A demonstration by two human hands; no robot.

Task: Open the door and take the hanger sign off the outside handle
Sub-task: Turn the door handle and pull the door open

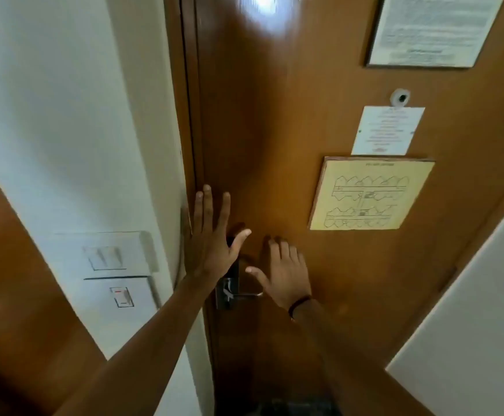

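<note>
So far the door reads as shut: its latch edge sits tight against the frame and no gap shows along that side. My left hand is spread flat, fingers apart, up near the latch edge just above the lock plate, and it grips nothing. My right hand is likewise splayed with nothing in it, hovering over or resting on the door panel just right of the lever handle, whose tip shows beside the thumb. I cannot tell whether either palm actually touches the wood. The hanger sign is out of sight; by the task it hangs on the outside handle, behind this door, so I have to open up first. To do that well, I judge I should drop the right hand onto the lever, wrap the fingers fully round it, press down until the latch frees, then pull toward me. The left hand should come clear of the latch edge so it is not pinched as the door swings, and can then catch that edge to steady the swing. Posted papers, the floor plan card and the peephole sit toward the door's upper right, well away from my hands. The switches on the wall at left play no part.
</note>
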